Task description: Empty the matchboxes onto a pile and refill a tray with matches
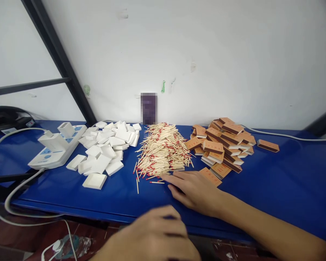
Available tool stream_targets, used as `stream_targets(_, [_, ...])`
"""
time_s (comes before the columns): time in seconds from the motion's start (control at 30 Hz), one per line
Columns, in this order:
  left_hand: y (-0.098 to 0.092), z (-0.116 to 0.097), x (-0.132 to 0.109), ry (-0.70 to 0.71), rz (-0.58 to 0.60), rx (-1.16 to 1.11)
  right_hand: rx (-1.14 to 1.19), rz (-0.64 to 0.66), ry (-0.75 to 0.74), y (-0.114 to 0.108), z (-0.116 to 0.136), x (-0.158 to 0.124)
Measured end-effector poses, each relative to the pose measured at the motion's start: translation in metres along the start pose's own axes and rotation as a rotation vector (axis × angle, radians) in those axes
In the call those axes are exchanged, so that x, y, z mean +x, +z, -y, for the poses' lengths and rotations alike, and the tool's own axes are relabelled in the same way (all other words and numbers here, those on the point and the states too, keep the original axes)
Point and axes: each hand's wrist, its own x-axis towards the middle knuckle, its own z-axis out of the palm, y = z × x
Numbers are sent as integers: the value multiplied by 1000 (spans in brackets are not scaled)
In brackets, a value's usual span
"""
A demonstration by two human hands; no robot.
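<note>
A heap of red-tipped matches [164, 148] lies at the middle of the blue table. My right hand [194, 190] is at the heap's near edge, its fingers stretched out and fingertips touching or just beside the nearest matches. In the foreground, below the table's front edge in view, my left hand [154, 233] is curled, slightly blurred. Its fingertips are mostly hidden, so what they hold, if anything, does not show. White matchbox trays [99, 165] are piled left of the matches. Orange-brown matchbox sleeves [213, 146] form a pile on the right, close to my right hand.
A white power strip [54, 156] with plugged-in chargers stands at the left, its cable hanging over the edge. One matchbox [268, 145] lies apart at the right. A dark pixelated object [149, 108] leans on the wall. A black metal frame [58, 54] rises at the left.
</note>
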Motion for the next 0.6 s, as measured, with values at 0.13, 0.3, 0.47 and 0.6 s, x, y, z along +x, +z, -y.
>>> stream_targets(0.13, [-50, 16, -16, -69, -294, 122, -3, 69, -66, -3, 0, 0])
stream_targets(0.3, [-51, 37, -19, -186, -224, 398, 28, 46, -43, 0, -2, -1])
stream_targets(0.47, [-51, 42, -16, -332, -219, 386, 50, -8, 31, 1, -2, -3])
stream_targets(0.6, [-65, 43, -28, -407, -247, 312, 51, -3, 90, 0, 0, -1])
